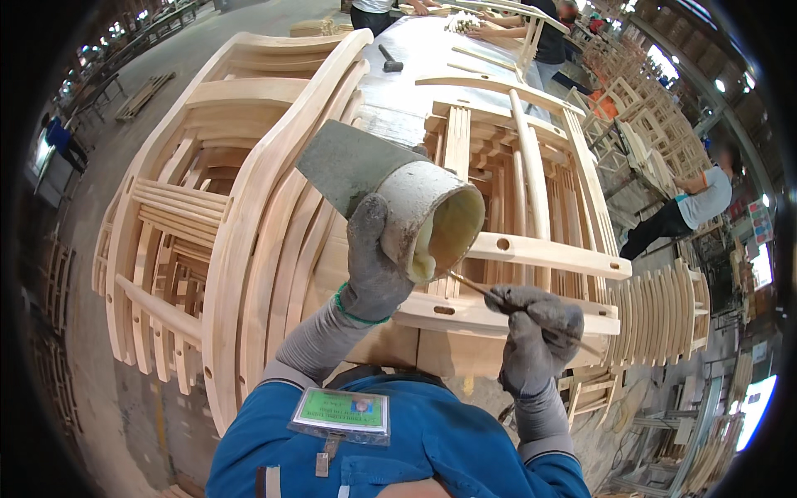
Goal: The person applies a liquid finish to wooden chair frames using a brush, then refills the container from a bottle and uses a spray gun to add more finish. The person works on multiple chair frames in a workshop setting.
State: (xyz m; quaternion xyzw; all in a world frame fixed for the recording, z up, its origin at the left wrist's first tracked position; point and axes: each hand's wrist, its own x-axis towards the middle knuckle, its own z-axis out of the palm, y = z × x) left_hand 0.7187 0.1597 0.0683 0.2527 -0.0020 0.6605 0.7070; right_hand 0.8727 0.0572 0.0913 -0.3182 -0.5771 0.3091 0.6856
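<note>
My left hand (369, 261), in a grey glove, is closed around a round off-white pot (415, 195) tilted with its mouth toward the right. Thick pale yellow paste (423, 259) clings to the inside wall. A flat grey plate (353, 166) sticks out beyond the pot; whether the two are joined I cannot tell. Also gloved, my right hand (538, 332) pinches a thin brown stick (471, 284), its tip close to the pot's lower rim. Beneath the stick lies a stack of light wooden chair frames (548, 253) with oval holes in their rails.
Curved wooden chair backs (249, 199) stand stacked at the left. On the pale worktable (427, 50) lies a black mallet (390, 60). People work at its far end; another person (706, 199) stands at the right, near more slatted wooden parts (656, 315).
</note>
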